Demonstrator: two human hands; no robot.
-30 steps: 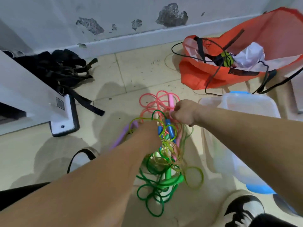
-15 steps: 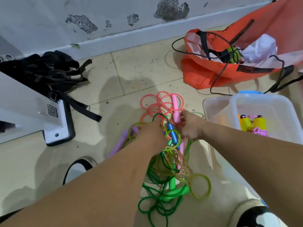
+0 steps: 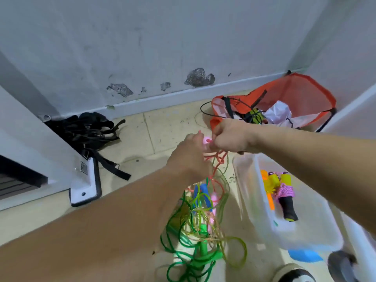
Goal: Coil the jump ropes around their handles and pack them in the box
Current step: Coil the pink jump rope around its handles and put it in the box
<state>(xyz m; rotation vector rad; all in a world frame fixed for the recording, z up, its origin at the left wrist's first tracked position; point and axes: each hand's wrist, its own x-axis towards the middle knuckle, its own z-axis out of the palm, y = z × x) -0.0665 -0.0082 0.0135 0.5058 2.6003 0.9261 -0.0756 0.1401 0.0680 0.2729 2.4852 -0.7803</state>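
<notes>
Your left hand hides own fingers; pink handle mostly covered; box motion-blurred; your shoe cut by bottom edge.

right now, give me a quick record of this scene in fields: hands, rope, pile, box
left hand: grips the pink plastic jump rope handle, held above the floor
right hand: pinches the coral-pink cord at the handle's end
cord: hangs down into the pile, not yet coiled
pile: tangled green and yellow-green ropes on the tile floor
box: clear plastic box on the right, already holds coiled ropes with yellow handles
</notes>
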